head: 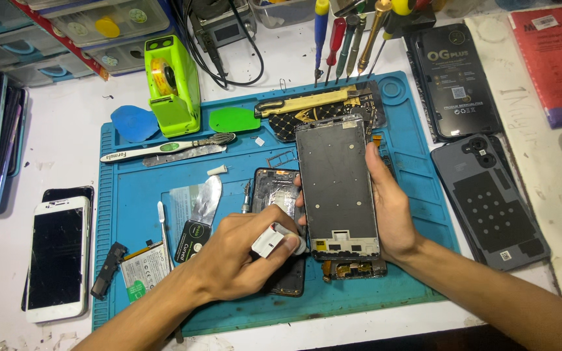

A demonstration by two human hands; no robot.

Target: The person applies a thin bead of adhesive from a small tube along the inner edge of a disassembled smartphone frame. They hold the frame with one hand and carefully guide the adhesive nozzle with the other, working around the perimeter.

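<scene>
My right hand (pixel 390 207) grips a grey phone frame (pixel 337 183) by its right edge and holds it upright over the blue work mat (pixel 417 208). A flex cable hangs from the frame's lower end. My left hand (pixel 242 257) is shut on a small white bottle (pixel 269 241), whose tip rests at the frame's lower left corner. Under the frame lies a dark opened phone body (pixel 274 188), partly hidden by both hands.
On the mat lie a green tape dispenser (pixel 173 83), a toothbrush (pixel 164 150), blue and green picks, a battery (pixel 146 268) and a metal spatula. Screwdrivers (pixel 346 39) stand at the back. A white phone (pixel 58 259) lies left, back covers (pixel 489 201) right.
</scene>
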